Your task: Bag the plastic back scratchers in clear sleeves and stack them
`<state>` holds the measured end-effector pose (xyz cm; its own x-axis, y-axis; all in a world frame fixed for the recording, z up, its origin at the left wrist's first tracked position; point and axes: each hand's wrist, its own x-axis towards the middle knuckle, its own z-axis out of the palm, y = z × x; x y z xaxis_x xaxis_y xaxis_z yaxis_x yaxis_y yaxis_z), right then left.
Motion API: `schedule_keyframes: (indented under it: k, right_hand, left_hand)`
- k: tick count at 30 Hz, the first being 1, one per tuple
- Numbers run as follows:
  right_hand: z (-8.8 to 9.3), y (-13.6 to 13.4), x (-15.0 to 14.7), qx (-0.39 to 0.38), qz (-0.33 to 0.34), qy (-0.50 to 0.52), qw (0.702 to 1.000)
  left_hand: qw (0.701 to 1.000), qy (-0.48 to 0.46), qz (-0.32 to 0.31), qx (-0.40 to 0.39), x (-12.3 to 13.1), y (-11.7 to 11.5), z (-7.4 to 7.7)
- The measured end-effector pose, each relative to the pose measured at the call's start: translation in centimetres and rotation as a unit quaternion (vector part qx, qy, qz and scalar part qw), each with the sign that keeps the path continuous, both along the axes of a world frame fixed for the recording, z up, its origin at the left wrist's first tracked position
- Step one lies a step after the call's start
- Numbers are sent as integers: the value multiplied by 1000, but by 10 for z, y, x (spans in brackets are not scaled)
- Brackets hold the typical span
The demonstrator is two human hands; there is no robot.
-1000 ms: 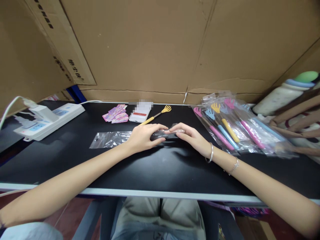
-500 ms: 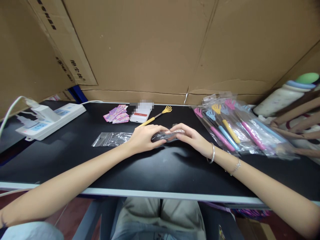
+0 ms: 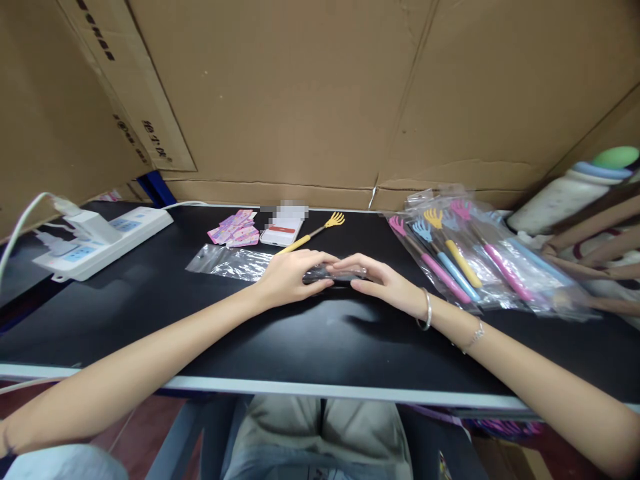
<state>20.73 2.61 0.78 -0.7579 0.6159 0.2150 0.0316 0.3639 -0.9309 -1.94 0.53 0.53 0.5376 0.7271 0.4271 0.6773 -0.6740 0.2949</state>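
Observation:
My left hand (image 3: 289, 277) and my right hand (image 3: 384, 280) meet at the middle of the black table (image 3: 320, 340). Their fingertips pinch one end of a clear plastic bag (image 3: 227, 261), which trails off to the left on the table. The pinched end shows as a dark crumpled strip between the fingers. Just behind my left hand lies a yellow hand-shaped back scratcher (image 3: 315, 233). My right wrist carries two bracelets.
Bagged back scratchers in pink, blue and yellow (image 3: 460, 257) lie at the right. A white box (image 3: 283, 232) and pink cards (image 3: 234, 229) sit at the back. A white power strip (image 3: 97, 240) lies at the left. Cardboard walls stand behind. A bottle (image 3: 565, 193) rests at the far right.
The free left end of the clear bag has swung away from me, toward the pink cards. Both hands have closed in a little on the pinched end.

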Motion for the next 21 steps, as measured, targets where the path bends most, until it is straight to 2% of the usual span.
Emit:
schedule_keyframes:
  k: [8, 14, 21]
  right_hand:
    - [6, -2, 0, 42, -83, -13, 996]
    - [8, -3, 0, 60, -99, -8, 993]
    - [9, -2, 1, 62, -106, -14, 992]
  left_hand:
    - [999, -8, 18, -37, 1, 0, 5]
    - [998, -16, 29, -54, 0, 1, 6]
    - [998, -13, 44, -31, -1, 2, 3]
